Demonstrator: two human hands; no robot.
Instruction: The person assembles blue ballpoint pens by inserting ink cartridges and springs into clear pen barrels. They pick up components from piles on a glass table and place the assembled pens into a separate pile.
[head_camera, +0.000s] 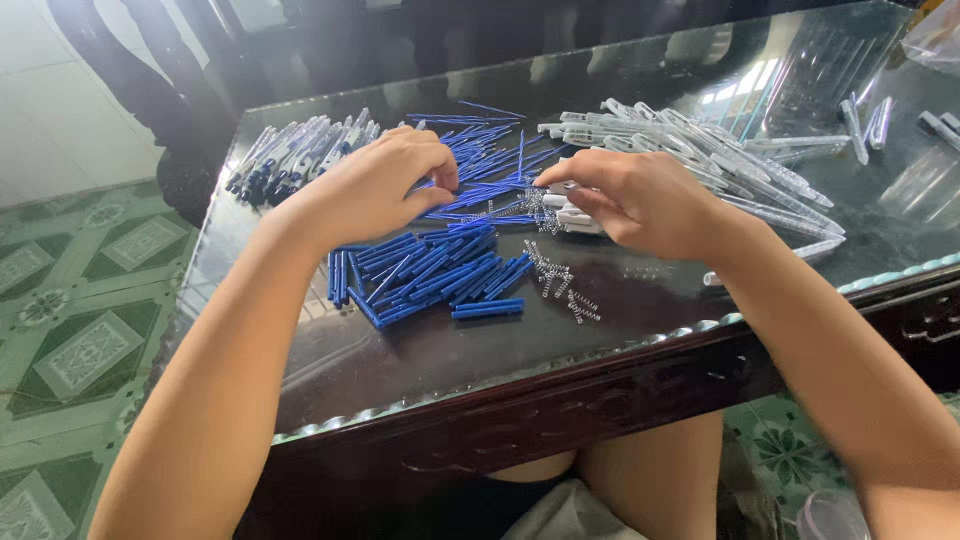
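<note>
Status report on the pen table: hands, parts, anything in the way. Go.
Left hand on the blue tubes, fingers curled. Right hand pinching a small part, too small to tell. Springs loose between the hands. Clear barrels piled beyond the right hand.

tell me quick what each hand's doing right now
Left hand: fingers curled down over the blue pen parts; a grip cannot be told.
Right hand: fingers pinched at small white parts by the springs.

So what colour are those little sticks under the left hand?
Blue sticks, seen in the head view.
</note>
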